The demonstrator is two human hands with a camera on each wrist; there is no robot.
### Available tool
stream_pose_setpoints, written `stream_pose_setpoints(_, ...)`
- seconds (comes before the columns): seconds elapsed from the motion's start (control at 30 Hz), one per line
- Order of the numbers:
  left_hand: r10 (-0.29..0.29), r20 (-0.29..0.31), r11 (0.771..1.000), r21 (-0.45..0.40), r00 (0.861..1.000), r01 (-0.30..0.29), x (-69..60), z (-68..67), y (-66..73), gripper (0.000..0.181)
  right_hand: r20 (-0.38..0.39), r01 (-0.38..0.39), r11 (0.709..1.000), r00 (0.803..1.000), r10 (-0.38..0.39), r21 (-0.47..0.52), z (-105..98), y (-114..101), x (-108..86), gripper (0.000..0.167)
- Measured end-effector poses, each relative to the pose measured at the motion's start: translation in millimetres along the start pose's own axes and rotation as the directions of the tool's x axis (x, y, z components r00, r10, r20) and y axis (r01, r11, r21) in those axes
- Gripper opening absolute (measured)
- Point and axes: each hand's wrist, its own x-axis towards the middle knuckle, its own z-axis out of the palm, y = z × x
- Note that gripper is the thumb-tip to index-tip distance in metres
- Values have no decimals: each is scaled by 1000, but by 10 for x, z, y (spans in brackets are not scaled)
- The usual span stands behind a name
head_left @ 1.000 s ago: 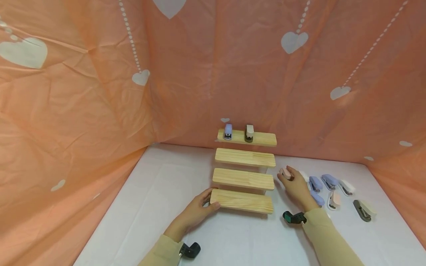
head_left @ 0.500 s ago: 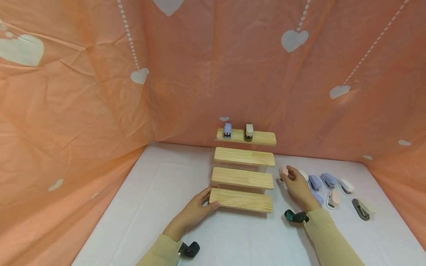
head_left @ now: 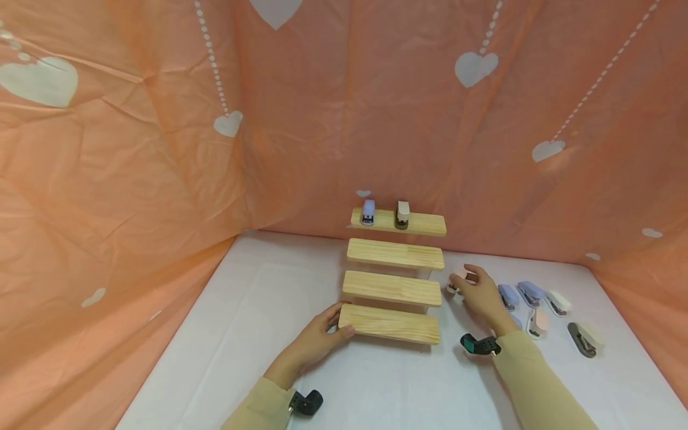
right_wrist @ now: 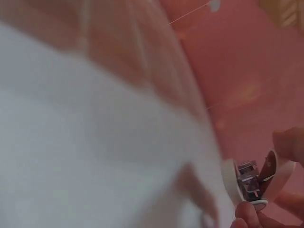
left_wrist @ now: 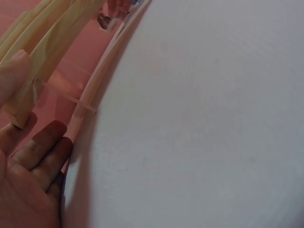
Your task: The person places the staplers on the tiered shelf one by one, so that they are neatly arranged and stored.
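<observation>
My left hand grips the left end of the lowest board of a four-tier wooden display rack. In the left wrist view, the thumb lies on the board and one fingertip touches its underside. To the right of the rack, my right hand holds a small pale pink stapler above the table. The right wrist view shows this stapler pinched between thumb and fingers, its metal inner part visible. On the top tier stand a purple stapler and a beige-and-grey stapler.
Several staplers lie right of my right hand: purple ones, a white one, a pink one and a grey-and-cream one. An orange curtain with hearts hangs behind the white table.
My right hand has turned the pink stapler between its fingers and shifted it slightly left and down. The left hand keeps its place on the rack.
</observation>
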Motion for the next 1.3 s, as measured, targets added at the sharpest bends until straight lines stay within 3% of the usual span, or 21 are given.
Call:
stream_pose_setpoints(0.23,13,-2,1000,-2,1000,-13,14,-15,-7,67,-104,125,992,986,-127,-28,-224,-297,-90,80)
stream_pose_setpoints(0.47,17,-1,1000,6,1000,-17,27,-28,-12,68,-179,266,964,948,-264,-13,-407,-656,-168,75)
stream_pose_setpoints(0.63,14,2,1000,4,1000,-14,26,-24,-29,68,-204,312,950,931,-304,6,-437,-869,-182,74)
stream_pose_setpoints(0.87,-3,-9,1000,-5,1000,3,14,-16,-31,69,-181,367,930,917,-356,31,-389,-1089,-84,72)
stream_pose_setpoints(1.0,0,-10,1000,-7,1000,0,13,-9,-32,69,-130,400,916,910,-393,38,-357,-1181,27,70)
stream_pose_setpoints(1.3,-3,-15,1000,7,1000,3,13,12,-27,70,-12,370,922,928,-371,110,-315,-1322,195,68)
